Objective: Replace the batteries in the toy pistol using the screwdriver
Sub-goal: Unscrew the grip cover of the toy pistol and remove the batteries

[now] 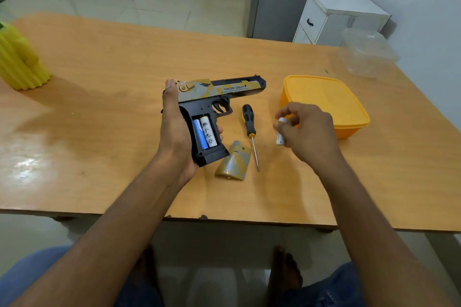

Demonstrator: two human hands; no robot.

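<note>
Fingers of the right hand (309,132) pinch a white battery (281,132) above the table (99,107) — slightly blurred. The left hand (174,129) grips the pistol (212,97), grip bay open with two cells (204,133) inside. Nearer lies the cover (234,163), beside the screwdriver (249,127) — farther right, an orange box (329,104).

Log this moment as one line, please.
left hand: holds toy pistol, compartment open, two batteries inside | right hand: holds white battery | screwdriver, cover: on table
</note>
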